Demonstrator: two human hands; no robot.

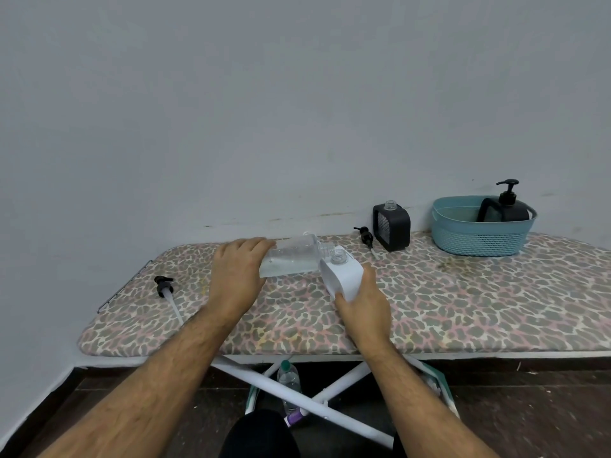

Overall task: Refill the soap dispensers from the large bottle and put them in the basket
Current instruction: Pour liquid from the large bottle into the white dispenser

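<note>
We tip the large bottle (291, 257) in our left hand (236, 276), long axis nearly level, mouth pointing right just over the white dispenser (342, 274) neck (uncapped), which our right hand (362, 302) grips at centre.

One view only — a wide-angle camera on the person's head, looking forward and down over the forearms at the leopard-print padded ironing board (463, 309), close below, with the pale grey wall (264, 94) behind.
</note>
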